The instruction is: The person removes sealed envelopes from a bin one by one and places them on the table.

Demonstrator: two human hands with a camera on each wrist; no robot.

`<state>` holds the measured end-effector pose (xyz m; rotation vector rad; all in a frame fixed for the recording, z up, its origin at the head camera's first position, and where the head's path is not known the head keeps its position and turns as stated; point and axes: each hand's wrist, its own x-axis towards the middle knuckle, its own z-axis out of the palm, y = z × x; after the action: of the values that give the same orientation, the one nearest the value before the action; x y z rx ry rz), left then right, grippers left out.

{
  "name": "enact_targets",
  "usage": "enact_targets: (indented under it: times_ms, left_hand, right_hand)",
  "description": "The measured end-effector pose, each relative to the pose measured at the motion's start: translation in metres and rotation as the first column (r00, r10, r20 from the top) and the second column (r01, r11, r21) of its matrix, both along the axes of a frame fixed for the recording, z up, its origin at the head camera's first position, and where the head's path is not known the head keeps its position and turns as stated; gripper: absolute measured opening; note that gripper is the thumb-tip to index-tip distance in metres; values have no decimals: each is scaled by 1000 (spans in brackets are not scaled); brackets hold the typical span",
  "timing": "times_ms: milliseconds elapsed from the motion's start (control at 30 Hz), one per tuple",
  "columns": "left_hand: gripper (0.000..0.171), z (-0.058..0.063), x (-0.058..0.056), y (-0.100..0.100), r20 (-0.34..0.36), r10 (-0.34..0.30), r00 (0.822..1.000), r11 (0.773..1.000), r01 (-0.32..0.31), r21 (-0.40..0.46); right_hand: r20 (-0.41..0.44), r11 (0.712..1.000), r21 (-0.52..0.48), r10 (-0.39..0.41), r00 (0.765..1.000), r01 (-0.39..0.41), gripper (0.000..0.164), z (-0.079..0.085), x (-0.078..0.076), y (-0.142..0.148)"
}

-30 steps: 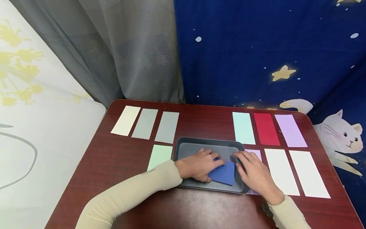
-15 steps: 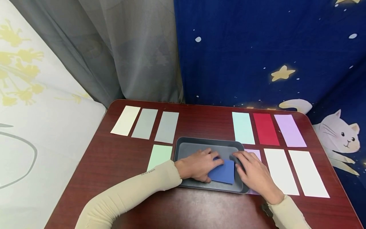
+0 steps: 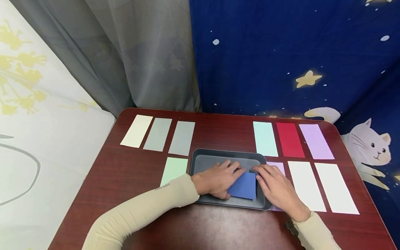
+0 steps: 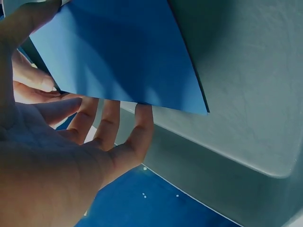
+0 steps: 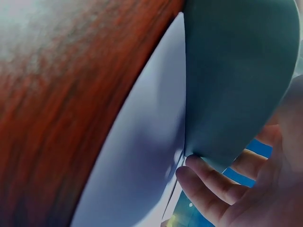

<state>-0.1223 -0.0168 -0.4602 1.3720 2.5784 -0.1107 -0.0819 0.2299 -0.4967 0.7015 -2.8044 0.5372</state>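
Observation:
A blue sheet of paper (image 3: 242,185), which shows a second edge beneath it in the left wrist view, sits in a dark grey tray (image 3: 228,151). My left hand (image 3: 217,180) spans its left part, thumb toward the near side and bent fingers (image 4: 142,127) along the far edge. Across the tray's right rim reaches my right hand (image 3: 278,191). Its thumb and fingertips meet at the blue paper's far right corner, visible beside the paper in the left wrist view. Under the palm of the left hand, part of the sheet is hidden.
On the brown table (image 3: 150,229), a cream sheet (image 3: 136,131), grey sheets (image 3: 157,134) and a green sheet (image 3: 174,170) lie left. Mint (image 3: 265,139), red (image 3: 290,140), purple (image 3: 316,141) and white sheets (image 3: 307,185) lie right. Another purple sheet (image 3: 278,167) runs partly under the tray.
The blue paper's right end has moved slightly toward the far side. Both hands stay almost in place, the left fingertips shifting a little along the paper's far edge.

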Motion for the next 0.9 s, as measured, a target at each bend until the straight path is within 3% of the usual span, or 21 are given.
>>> enact_targets:
  times_ms: [500,900]
  left_hand:
    - [94,4,1,-3,112,66,992,997,-71,43]
    - [95,16,-3,-11,132,89,987,990,-103,101]
  right_hand:
    - [5,1000,1,23,1000,-23,39,1,2,1]
    - [-15,1000,5,25,1000,-25,39,0,3,2]
